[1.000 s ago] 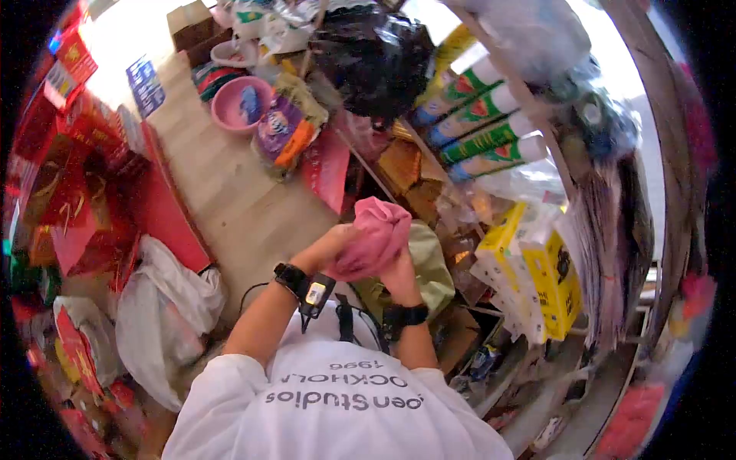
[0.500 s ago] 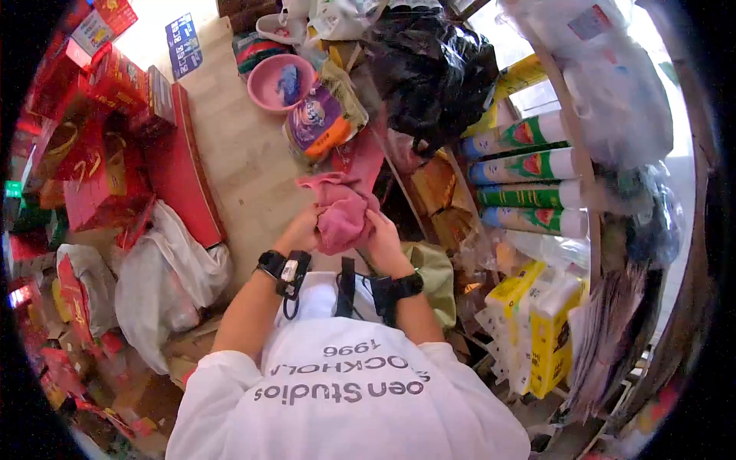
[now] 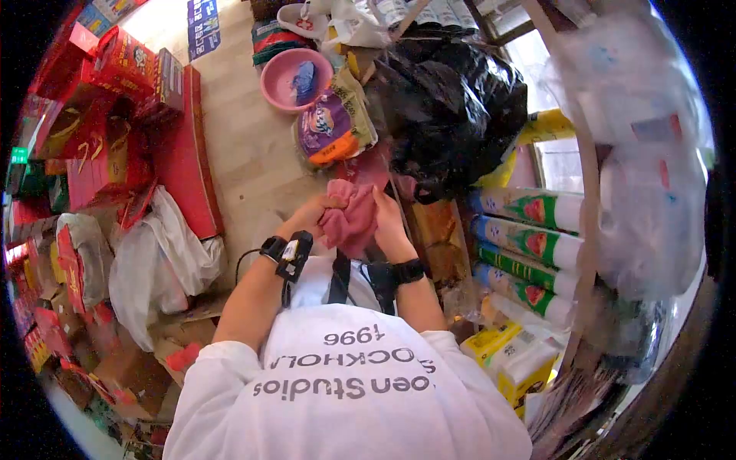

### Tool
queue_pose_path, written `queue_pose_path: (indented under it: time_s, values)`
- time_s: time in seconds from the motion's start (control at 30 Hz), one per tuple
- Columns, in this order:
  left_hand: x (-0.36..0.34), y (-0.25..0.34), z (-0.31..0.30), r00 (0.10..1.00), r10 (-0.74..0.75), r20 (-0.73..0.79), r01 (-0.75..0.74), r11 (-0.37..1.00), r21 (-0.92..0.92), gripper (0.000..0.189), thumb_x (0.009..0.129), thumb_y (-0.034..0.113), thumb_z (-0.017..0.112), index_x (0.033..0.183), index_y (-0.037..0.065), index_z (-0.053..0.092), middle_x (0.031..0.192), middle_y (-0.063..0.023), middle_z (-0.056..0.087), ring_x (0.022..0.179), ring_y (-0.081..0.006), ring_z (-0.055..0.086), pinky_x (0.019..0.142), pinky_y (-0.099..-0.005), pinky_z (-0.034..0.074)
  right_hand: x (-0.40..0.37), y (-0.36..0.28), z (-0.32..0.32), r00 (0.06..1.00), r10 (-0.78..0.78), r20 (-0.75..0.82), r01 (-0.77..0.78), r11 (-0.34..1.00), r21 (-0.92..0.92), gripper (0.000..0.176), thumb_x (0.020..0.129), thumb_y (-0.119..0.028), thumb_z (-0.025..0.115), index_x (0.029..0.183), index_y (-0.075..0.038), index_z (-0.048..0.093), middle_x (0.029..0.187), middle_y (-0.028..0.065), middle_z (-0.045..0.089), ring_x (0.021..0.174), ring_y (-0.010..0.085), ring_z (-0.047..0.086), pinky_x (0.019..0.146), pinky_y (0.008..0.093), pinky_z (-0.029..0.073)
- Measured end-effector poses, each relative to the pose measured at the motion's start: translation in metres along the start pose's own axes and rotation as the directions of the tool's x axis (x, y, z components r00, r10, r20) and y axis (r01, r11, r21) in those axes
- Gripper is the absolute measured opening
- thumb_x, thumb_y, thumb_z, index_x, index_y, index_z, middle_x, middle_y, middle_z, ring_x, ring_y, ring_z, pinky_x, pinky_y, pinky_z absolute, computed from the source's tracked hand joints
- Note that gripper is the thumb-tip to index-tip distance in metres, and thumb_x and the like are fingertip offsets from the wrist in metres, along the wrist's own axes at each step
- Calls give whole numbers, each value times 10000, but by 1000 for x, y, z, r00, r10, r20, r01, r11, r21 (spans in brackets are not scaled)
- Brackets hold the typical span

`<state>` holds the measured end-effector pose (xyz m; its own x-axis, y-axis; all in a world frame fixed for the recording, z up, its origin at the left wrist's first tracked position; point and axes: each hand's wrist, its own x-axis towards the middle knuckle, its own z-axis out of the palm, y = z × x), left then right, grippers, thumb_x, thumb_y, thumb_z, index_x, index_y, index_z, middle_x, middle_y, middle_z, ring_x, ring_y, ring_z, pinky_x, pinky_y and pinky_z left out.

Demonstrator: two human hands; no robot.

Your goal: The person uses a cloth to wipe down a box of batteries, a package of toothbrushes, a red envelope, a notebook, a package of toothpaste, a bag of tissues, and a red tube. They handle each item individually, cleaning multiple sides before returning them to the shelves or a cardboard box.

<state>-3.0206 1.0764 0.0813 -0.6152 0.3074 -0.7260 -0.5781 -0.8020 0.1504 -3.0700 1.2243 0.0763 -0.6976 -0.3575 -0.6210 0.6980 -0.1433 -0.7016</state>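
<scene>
A crumpled pink cloth (image 3: 349, 218) is bunched between my two hands in front of my body. My left hand (image 3: 308, 216) is closed around its left side. On the opposite side, my right hand (image 3: 389, 224) grips the cloth with fingers bent along its edge. Parts of the fingers are hidden in the folds. Just beyond the cloth lies a purple and orange package (image 3: 333, 130). Past that, a pink basin (image 3: 277, 83) stands on the floor with a blue cloth (image 3: 304, 81) in it.
Red boxes (image 3: 103, 165) and a white plastic bag (image 3: 165, 257) stand to the left. A large black plastic bag (image 3: 456, 107) is ahead right. Wrapped rolls (image 3: 529, 211) and a yellow-white pack (image 3: 514, 356) fill the right-hand shelf. Pale floor (image 3: 253, 153) shows between.
The view has shifted, so the shelf rolls sit lower and the basin slightly further right. My hands have moved closer together, and the pink cloth is bunched more tightly.
</scene>
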Motion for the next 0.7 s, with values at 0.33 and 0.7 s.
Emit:
queue_pose_path:
  time_s: [0.33,0.7]
  values:
    - [37,11,-102,928,-18,372,121,959,-257,203,791,120,482,977,42,479,820,-89,562,697,-176,562,554,-288,484,19,49,20,992,79,-100,-80,997,-4,257,814,-244,465,930,-23,525,908,42,546,823,124,501,735,255,395]
    - [54,-25,-226,977,-212,2,195,897,-396,266,780,169,509,988,10,461,906,-112,550,766,-221,562,638,-335,489,38,165,22,927,228,-298,-270,957,-107,198,804,-159,471,942,-23,512,872,34,537,819,112,500,734,231,391]
